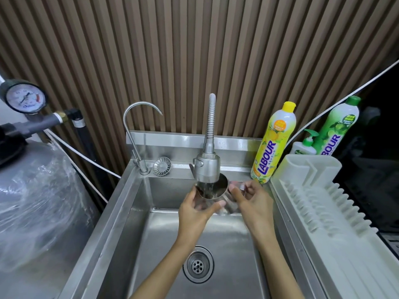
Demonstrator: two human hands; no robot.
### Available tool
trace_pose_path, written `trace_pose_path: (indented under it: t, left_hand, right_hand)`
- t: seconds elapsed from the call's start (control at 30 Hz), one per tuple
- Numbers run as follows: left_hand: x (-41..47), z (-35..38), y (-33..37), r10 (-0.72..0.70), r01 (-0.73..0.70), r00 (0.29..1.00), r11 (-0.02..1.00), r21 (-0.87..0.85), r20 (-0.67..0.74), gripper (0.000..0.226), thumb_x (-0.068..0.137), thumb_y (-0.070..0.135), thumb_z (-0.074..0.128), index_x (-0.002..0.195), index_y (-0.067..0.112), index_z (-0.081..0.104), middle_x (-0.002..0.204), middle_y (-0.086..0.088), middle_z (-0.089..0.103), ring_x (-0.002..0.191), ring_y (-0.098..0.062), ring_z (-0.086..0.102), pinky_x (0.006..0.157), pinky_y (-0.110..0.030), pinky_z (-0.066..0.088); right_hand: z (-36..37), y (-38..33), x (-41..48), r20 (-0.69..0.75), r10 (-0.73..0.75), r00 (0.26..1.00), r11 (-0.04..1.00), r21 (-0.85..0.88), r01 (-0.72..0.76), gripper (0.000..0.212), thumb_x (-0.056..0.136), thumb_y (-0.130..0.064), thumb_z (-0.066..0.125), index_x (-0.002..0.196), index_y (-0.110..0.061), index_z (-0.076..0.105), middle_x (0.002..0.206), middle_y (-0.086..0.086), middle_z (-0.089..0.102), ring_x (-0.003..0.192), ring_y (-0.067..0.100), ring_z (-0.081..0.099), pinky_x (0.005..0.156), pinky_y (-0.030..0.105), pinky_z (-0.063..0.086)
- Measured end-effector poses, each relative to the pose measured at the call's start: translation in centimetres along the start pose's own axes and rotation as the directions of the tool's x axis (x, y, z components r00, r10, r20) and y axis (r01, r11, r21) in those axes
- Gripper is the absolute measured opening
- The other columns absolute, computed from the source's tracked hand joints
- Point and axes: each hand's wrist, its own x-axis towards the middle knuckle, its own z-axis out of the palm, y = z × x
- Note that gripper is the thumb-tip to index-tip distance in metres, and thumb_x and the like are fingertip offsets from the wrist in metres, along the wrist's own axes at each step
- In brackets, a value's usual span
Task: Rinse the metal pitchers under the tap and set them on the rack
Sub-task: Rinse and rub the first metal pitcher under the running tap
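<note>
A small metal pitcher (212, 189) is held over the steel sink (121, 214), right under the spray head of the flexible tap (206, 168). Water runs from the tap into the pitcher's open mouth. My left hand (195, 214) grips the pitcher's body from below and from the left, thumb across its front. My right hand (251, 198) pinches the pitcher's handle on the right side, most of which is hidden by the fingers. The white dish rack (319, 203) stands to the right of the sink with nothing on it.
A thin gooseneck tap (138, 134) and a round strainer (162, 166) sit at the sink's back left. Yellow (273, 145) and green (336, 128) detergent bottles and a soap pump (305, 145) stand behind the rack. A wrapped tank (36, 201) with a pressure gauge (23, 98) is left. The drain (198, 264) lies below.
</note>
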Motion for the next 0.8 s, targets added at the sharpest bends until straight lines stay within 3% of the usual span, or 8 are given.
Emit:
trace_pose_path:
  t: [0.1, 0.2, 0.27, 0.43, 0.5, 0.57, 0.67, 0.8]
  left_hand:
    - [0.8, 0.4, 0.7, 0.102, -0.106, 0.993, 0.991, -0.087, -0.055, 0.085, 0.054, 0.008, 0.085, 0.13, 0.017, 0.049, 0.128, -0.002, 0.06, 0.118, -0.015, 0.057, 0.101, -0.025, 0.046]
    - [0.7, -0.2, 2.0, 0.277, -0.268, 0.955, 0.959, 0.09, -0.109, 0.087, 0.053, 0.008, 0.083, 0.119, 0.047, 0.042, 0.122, 0.035, 0.049, 0.117, 0.013, 0.047, 0.097, -0.006, 0.037]
    - [0.4, -1.0, 2.7, 0.357, -0.326, 0.928, 0.914, 0.24, -0.102, 0.09, 0.054, 0.005, 0.084, 0.113, 0.053, 0.037, 0.114, 0.038, 0.045, 0.11, 0.021, 0.043, 0.09, 0.0, 0.033]
    - [-0.6, -1.6, 3.0, 0.364, -0.221, 0.9, 0.855, 0.469, -0.24, 0.094, 0.043, 0.063, 0.07, 0.127, 0.025, 0.055, 0.092, 0.017, 0.042, 0.098, -0.014, 0.048, 0.088, -0.023, 0.038]
    - [-0.9, -1.3, 2.6, 0.33, -0.178, 0.905, 0.867, 0.465, -0.268, 0.096, 0.042, 0.071, 0.064, 0.12, 0.015, 0.061, 0.086, 0.004, 0.042, 0.088, -0.018, 0.05, 0.083, -0.019, 0.038]
    - [-1.3, -1.0, 1.9, 0.288, -0.163, 0.924, 0.892, 0.422, -0.252, 0.083, 0.044, 0.072, 0.064, 0.104, 0.015, 0.067, 0.08, 0.0, 0.044, 0.079, -0.014, 0.055, 0.074, -0.006, 0.038]
    - [-1.2, -0.6, 0.8, 0.207, -0.139, 0.963, 0.931, 0.338, -0.175, 0.07, 0.049, 0.069, 0.07, 0.097, 0.018, 0.066, 0.082, 0.0, 0.052, 0.08, -0.011, 0.064, 0.071, -0.004, 0.044]
    - [-0.1, 0.1, 0.4, 0.124, -0.12, 0.992, 0.987, 0.11, -0.031, 0.063, 0.056, 0.041, 0.085, 0.11, 0.022, 0.059, 0.106, -0.006, 0.064, 0.098, -0.019, 0.068, 0.086, -0.025, 0.054]
  right_hand:
    - [0.8, 0.3, 0.3, 0.101, -0.003, 0.995, 0.963, 0.267, -0.025, 0.012, 0.087, -0.009, 0.062, 0.086, -0.02, 0.058, 0.102, -0.008, 0.069, 0.098, 0.006, 0.064, 0.087, 0.018, 0.047]
    - [2.1, 1.1, 0.3, 0.268, 0.078, 0.96, 0.743, 0.626, -0.235, 0.02, 0.09, 0.001, 0.052, 0.077, -0.011, 0.045, 0.112, 0.003, 0.065, 0.105, 0.017, 0.062, 0.097, 0.03, 0.046]
    - [2.8, 1.6, 0.1, 0.343, 0.112, 0.933, 0.639, 0.694, -0.332, 0.02, 0.09, 0.002, 0.05, 0.076, -0.009, 0.043, 0.102, 0.012, 0.061, 0.093, 0.025, 0.061, 0.092, 0.034, 0.051]
    - [2.2, 1.3, -0.4, 0.387, 0.207, 0.899, 0.751, 0.526, -0.399, 0.015, 0.09, -0.014, 0.057, 0.077, -0.008, 0.051, 0.073, 0.01, 0.061, 0.076, 0.025, 0.063, 0.073, 0.038, 0.059]
    - [1.5, 0.7, -0.5, 0.334, 0.257, 0.907, 0.832, 0.401, -0.383, 0.017, 0.089, -0.017, 0.06, 0.077, -0.005, 0.056, 0.065, 0.008, 0.062, 0.071, 0.024, 0.064, 0.063, 0.035, 0.06]
    - [1.0, 0.2, -0.5, 0.193, 0.267, 0.944, 0.911, 0.27, -0.313, 0.016, 0.085, -0.017, 0.066, 0.075, -0.008, 0.058, 0.063, 0.006, 0.065, 0.07, 0.024, 0.065, 0.058, 0.035, 0.059]
    - [0.3, -0.6, -0.6, -0.032, 0.096, 0.995, 0.995, -0.001, -0.096, 0.02, 0.077, -0.021, 0.072, 0.067, -0.021, 0.055, 0.068, 0.001, 0.067, 0.072, 0.021, 0.066, 0.068, 0.035, 0.055]
    - [0.8, -1.4, -1.5, -0.096, -0.09, 0.991, 0.995, 0.023, 0.092, 0.012, 0.081, -0.008, 0.065, 0.083, -0.019, 0.06, 0.081, -0.014, 0.066, 0.069, -0.014, 0.057, 0.063, 0.002, 0.04]
